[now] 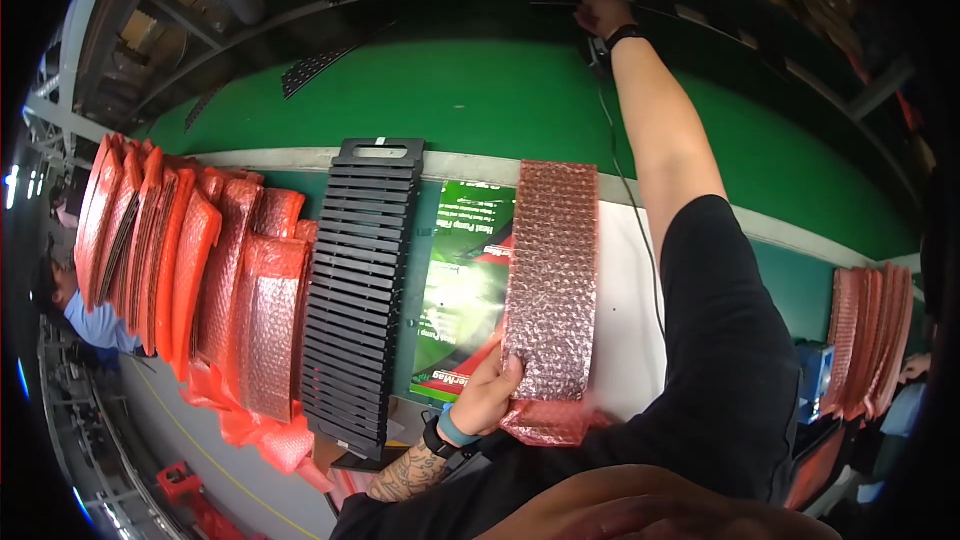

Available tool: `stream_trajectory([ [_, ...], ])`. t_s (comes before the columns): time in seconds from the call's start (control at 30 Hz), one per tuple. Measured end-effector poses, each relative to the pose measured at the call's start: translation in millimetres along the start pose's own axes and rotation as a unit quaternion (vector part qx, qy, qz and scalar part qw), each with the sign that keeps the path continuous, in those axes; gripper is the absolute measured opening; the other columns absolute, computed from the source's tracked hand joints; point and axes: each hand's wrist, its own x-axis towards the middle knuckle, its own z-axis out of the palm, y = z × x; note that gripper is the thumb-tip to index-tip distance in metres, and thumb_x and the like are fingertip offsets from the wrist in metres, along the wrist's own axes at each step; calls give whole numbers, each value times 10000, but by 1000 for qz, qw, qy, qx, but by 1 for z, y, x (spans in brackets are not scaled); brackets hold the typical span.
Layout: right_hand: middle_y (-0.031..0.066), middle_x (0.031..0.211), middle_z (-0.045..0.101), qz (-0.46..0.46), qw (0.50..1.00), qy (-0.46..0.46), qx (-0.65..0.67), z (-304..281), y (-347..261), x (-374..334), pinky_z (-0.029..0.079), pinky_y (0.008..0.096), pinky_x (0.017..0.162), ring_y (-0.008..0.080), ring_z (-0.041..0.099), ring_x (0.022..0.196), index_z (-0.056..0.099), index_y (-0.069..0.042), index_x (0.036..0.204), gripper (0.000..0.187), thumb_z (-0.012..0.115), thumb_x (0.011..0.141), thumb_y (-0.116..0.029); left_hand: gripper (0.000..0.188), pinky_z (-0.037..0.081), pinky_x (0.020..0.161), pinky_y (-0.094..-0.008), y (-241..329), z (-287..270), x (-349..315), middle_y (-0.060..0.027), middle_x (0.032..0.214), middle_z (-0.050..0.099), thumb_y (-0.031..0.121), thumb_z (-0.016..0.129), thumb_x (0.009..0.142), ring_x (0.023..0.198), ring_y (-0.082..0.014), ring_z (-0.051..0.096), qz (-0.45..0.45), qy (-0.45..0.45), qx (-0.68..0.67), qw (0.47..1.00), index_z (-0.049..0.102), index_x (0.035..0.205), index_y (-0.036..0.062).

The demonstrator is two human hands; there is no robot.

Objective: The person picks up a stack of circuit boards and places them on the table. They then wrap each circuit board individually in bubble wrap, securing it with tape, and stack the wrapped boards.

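Observation:
My left hand [487, 390] is closed on the near left edge of a long pink bubble-wrap bag [555, 270], its thumb on top. Something flat and dark shows through the bag, and its loose end folds near my body. Beneath the bag lies a green printed sheet [460, 285], with a white surface [630, 300] to the right. My right hand [606, 16] reaches far across the green surface to the dark back edge. Its fingers are in shadow, so their grip is unclear. A thin black cable hangs below that wrist.
A black slatted panel [355, 290] with a handle slot lies left of the sheet. Several red bubble-wrapped packages [170, 250] stand at the far left, more [868, 340] at the right. Dark perforated pieces [325, 68] rest on the green surface [450, 90]. Other people are partly visible at both sides.

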Motion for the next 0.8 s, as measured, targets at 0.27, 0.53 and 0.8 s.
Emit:
stream_trajectory([
  [0.27,80,908,598,-63,992,58,-97,14,-11,-28,629,440,705,268,654,783,603,-100,1102,208,688,922,-160,453,388,1087,-330,3,15,1,-112,1390,544,187,438,1076,1247,-176,526,48,15,22,998,385,1458,-51],
  [0.53,167,977,701,-155,838,194,-486,39,-8,-40,594,406,741,311,693,860,661,-36,1108,310,669,911,-275,487,344,1103,-307,17,5,4,-88,1399,529,222,450,1080,1269,-150,476,17,-29,44,998,367,1480,-43],
  [0.8,216,1376,576,-227,479,-399,-749,231,47,-143,454,408,1058,382,542,1281,573,-15,1358,580,598,951,-428,451,380,1069,-304,36,1,-5,-73,1340,558,215,465,1078,1226,-129,489,26,-16,90,995,404,1441,-46],
])
